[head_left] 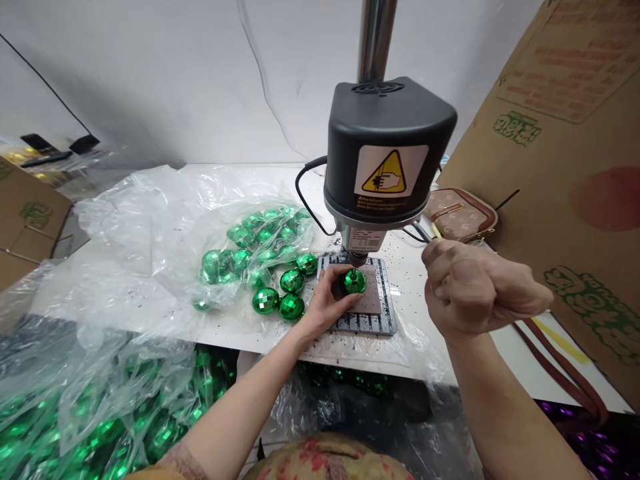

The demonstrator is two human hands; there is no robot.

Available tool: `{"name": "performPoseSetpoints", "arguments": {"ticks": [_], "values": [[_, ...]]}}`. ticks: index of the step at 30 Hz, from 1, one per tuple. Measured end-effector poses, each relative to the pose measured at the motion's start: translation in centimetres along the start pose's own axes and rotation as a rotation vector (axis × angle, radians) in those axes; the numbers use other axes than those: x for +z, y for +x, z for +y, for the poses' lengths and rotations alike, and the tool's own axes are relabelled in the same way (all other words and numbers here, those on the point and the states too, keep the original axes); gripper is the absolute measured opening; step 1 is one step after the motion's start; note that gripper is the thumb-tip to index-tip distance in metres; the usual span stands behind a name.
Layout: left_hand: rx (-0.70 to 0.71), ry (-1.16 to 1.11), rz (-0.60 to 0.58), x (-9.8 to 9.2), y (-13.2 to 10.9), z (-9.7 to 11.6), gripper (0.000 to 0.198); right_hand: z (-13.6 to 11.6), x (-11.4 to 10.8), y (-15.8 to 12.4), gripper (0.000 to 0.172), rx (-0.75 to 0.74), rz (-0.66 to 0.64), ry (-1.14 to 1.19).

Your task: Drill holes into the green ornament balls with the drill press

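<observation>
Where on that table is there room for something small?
A small pale patch of table shows between the ridged plate and the right hand. Left of the plate is crowded with green balls and clear plastic.

A small workshop is indicated by a bench drill press (390, 117) bearing a warning label (391, 171). Green faceted balls (265, 301) are massed left of the press; dark specks (327, 253) are scattered beneath it; a printed carton (560, 167) is seen to its right.
</observation>
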State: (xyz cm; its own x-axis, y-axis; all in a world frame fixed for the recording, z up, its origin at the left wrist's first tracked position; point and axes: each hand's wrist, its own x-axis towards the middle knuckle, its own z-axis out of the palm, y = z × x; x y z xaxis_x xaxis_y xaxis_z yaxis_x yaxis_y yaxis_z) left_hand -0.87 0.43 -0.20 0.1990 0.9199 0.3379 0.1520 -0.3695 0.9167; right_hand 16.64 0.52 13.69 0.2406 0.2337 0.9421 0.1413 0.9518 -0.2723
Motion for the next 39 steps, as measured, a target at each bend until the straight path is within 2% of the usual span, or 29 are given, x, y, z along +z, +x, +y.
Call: {"name": "performPoseSetpoints", "arguments": {"ticks": [5,10,13,16,19,22,24,25,26,27,30,32,34,36,39], "values": [[-0.003,0.014,0.002,0.0,0.0,-0.1,0.05,0.2,0.1,-0.1,0.048,-0.023,-0.001,0.004],[0.0,0.012,0.005,0.0,0.0,0.0,0.05,0.8,-0.2,-1.1,0.047,-0.107,-0.013,0.054],[-0.003,0.012,0.011,0.0,-0.1,0.0,0.05,0.7,-0.1,-1.3,0.048,-0.089,0.0,0.053],[0.002,0.005,0.01,0.0,0.0,0.1,0.05,-0.3,0.8,0.4,0.048,0.004,0.074,0.042],[0.006,0.013,0.034,0.1,0.3,0.5,0.049,-1.4,2.0,3.8,0.046,0.248,0.189,-0.024],[0.009,0.109,0.178,0.5,-0.6,1.6,0.041,-1.6,2.7,6.7,0.045,0.388,0.085,0.019],[0.059,0.208,0.296,1.0,-2.6,2.3,0.039,-1.3,2.8,7.5,0.044,0.424,0.058,0.057],[0.106,0.252,0.308,1.3,-4.1,2.5,0.041,-1.1,2.8,7.7,0.043,0.424,0.062,0.075],[0.164,0.287,0.268,1.6,-5.7,2.6,0.043,-0.9,2.8,7.7,0.043,0.415,0.074,0.089],[0.23,0.317,0.173,1.9,-7.5,2.5,0.045,-0.8,2.8,7.6,0.043,0.403,0.084,0.096],[0.374,0.428,-0.301,2.7,-12.3,1.5,0.034,-0.6,2.8,7.3,0.042,0.386,0.096,0.098],[0.406,0.497,-0.539,3.1,-14.2,0.5,0.024,-0.6,2.9,7.2,0.042,0.387,0.097,0.095],[0.378,0.525,-0.607,3.3,-14.9,-0.4,0.032,-0.6,2.9,7.1,0.042,0.382,0.098,0.088],[0.338,0.497,-0.573,3.1,-14.9,-0.7,0.032,-0.5,2.9,7.2,0.043,0.363,0.108,0.077],[0.358,0.426,-0.473,1.8,-14.1,0.2,0.028,-0.3,2.9,7.1,0.044,0.335,0.12,0.062]]}}
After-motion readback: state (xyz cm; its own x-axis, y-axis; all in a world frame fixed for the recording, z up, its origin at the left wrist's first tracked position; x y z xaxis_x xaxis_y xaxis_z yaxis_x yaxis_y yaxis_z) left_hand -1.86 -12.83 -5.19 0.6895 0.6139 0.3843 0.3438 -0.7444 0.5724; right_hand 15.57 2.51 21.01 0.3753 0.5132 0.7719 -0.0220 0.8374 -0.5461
